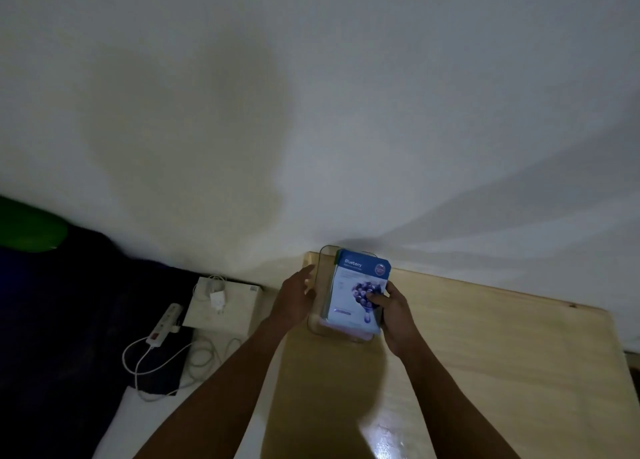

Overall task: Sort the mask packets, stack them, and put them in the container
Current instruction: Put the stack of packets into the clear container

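Table (485, 354), pale wood. Right hand (394, 308): fingers clenched on stack of mask packets (356, 292), Blueberry packet uppermost, tilted inside clear container (313, 323). Left hand (294, 297): fingers released, flat against container's left wall. Wall (311, 112) behind.

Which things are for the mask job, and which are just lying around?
For the job:
- stack of mask packets, Blueberry one on top
- clear container
- right hand holding the stack
- left hand at the container's side

Just lying around:
- power strip
- white box with a charger on it
- green thing
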